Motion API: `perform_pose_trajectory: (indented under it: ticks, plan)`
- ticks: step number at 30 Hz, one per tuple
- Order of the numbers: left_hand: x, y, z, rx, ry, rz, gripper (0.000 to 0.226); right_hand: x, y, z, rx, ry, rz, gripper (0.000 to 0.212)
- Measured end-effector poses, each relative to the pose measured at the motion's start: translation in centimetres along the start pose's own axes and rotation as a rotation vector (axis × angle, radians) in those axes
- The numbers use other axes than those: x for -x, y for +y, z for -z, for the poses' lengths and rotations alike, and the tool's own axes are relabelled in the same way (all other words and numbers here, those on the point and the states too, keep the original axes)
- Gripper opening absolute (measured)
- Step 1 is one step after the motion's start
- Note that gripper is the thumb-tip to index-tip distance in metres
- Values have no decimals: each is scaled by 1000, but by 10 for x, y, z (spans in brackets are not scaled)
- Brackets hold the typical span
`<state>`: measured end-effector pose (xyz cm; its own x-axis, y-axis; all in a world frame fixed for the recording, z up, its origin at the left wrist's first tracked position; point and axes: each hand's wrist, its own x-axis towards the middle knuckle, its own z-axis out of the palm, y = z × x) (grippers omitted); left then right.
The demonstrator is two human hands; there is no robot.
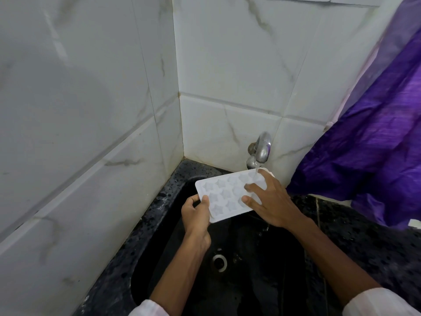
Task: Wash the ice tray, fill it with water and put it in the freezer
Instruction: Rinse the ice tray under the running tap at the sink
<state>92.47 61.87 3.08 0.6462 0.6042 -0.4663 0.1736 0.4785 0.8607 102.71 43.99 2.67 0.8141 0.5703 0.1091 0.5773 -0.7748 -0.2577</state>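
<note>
Ice tray (225,192), white, star-shaped moulds, over black sink (159,265) under running tap (262,148), left hand (196,216) gripping near-left corner, right hand (272,202) spread flat on right end

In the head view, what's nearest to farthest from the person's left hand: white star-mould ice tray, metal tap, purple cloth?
1. White plastic star-mould ice tray: gripped by the left hand at its near corner.
2. Shiny metal tap: past the tray's far end, on the wall.
3. Purple cloth: far right.
</note>
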Motion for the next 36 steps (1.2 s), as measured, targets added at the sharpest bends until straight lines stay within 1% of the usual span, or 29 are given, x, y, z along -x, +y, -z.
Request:
perform_pose_trajectory:
  ticks: [3, 6, 10, 13, 19, 23, 25, 27, 29, 34, 36]
  plan:
    - [-1, 0, 2, 8, 0, 2, 14, 2, 1, 1, 0, -5, 16, 84]
    - [-1, -2, 3, 16, -9, 11, 15, 2, 4, 1, 4, 5, 14, 79]
    - [0, -3, 3, 24, -15, 13, 15, 3, 1, 1, 2, -2, -8, 85]
    - [0, -3, 4, 26, -13, 11, 16, 3, 0, 1, -12, -7, 8, 87]
    - [0, -3, 5, 20, -25, 15, 16, 2, 8, 1, -4, -21, 8, 79]
    - [0, -4, 3, 14, -28, 11, 16, 2, 7, -5, 17, -23, -7, 83]
    - [-1, -4, 3, 16, -20, 7, 17, 4, 8, -4, 0, -31, 18, 77]
    - [-4, -3, 5, 21, -8, 6, 17, 6, 10, -2, -62, -67, 27, 62]
    - [-8, -2, 7, 29, 4, 8, 17, 9, 13, -1, -121, -59, 32, 53]
    - [-13, 1, 6, 53, 17, 13, 18, 15, 20, -8, -91, 38, 123, 51]
    - [-14, 2, 5, 59, 20, 10, 19, 16, 21, -9, -72, 65, 132, 50]
